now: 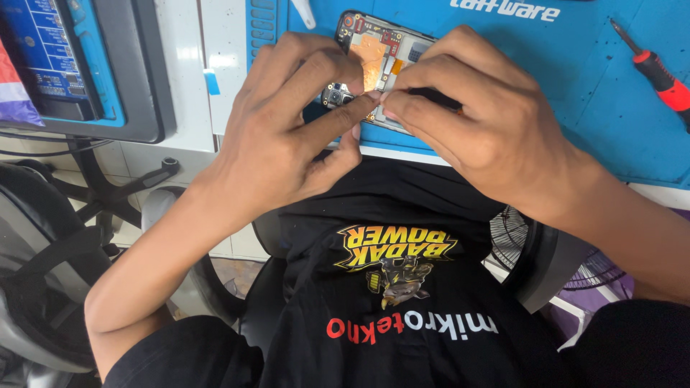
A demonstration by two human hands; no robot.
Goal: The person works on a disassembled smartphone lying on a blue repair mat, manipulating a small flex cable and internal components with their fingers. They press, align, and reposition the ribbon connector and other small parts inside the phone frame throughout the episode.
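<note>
An opened phone (374, 50) with its back off lies on a blue work mat (575, 79), its circuit board and orange foil showing. Both hands are over it, fingertips meeting at its near edge. My left hand (287, 129) pinches at a small camera module (335, 95) on the phone's left side. My right hand (474, 118) covers the phone's lower half, its thumb and forefinger pressed to the same spot. Whether a small part sits between the fingertips is hidden.
A red-handled screwdriver (658, 68) lies on the mat at the right. A blue device in a grey tray (65, 65) stands at the left on the white bench. Chair arms, a chair base and a fan (517, 237) are below the bench edge.
</note>
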